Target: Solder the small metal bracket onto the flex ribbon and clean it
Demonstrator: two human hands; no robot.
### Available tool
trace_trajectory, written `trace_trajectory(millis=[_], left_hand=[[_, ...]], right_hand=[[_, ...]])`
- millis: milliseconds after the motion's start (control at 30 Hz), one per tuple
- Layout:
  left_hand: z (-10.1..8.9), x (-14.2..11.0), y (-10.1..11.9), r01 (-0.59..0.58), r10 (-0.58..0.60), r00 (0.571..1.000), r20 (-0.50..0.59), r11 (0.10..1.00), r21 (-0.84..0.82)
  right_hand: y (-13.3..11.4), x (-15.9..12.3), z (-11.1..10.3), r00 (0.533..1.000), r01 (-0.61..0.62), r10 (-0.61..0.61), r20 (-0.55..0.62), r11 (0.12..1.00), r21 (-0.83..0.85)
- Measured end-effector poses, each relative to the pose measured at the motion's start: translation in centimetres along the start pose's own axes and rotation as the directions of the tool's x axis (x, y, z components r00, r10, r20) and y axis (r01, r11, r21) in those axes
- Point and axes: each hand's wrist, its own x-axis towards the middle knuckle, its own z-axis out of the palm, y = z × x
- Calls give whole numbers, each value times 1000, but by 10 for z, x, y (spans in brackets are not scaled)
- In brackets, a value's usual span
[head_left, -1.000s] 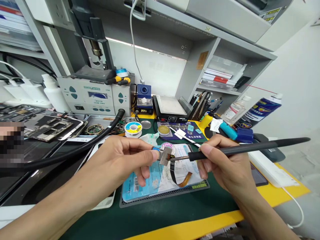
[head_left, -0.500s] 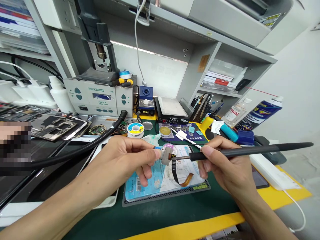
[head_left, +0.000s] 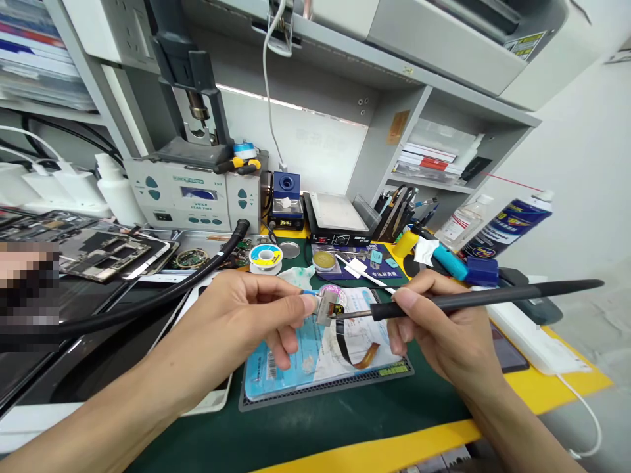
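Observation:
My left hand (head_left: pixel 246 315) is pinched shut on blue-handled tweezers (head_left: pixel 309 293) that grip a small silver metal part (head_left: pixel 326 307) with a black flex cable (head_left: pixel 351 348) hanging from it. My right hand (head_left: pixel 438 328) is closed around a black soldering iron (head_left: pixel 483 297), held like a pen. Its metal tip (head_left: pixel 352 314) touches the right edge of the silver part. Both hands hover above a light-blue sheet (head_left: pixel 315 355) lying on a black mat (head_left: pixel 325 387).
A grey rework station (head_left: pixel 192 194) with a black hose (head_left: pixel 148 299) stands at the back left, beside opened phones (head_left: pixel 108 253). A solder spool (head_left: pixel 265 256), a small blue station (head_left: pixel 286 200), a hot plate (head_left: pixel 338 217), tool holder (head_left: pixel 399 210) and spray can (head_left: pixel 507 223) line the back.
Both hands keep their grip and stay almost still. The view shifted slightly, and the iron tip stays at the silver part.

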Motion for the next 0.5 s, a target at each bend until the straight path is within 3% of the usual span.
trace_trajectory(millis=[367,500], left_hand=[[2,-1,-1,4,-5,1000,-17,999,-47],[2,0,-1,11,-12,1000,-17,999,-48]], right_hand=[[-2,-3,5,998,1,-4,-64,999,-42],[1,-3,1,1000,17,-18,-17,996,-87]])
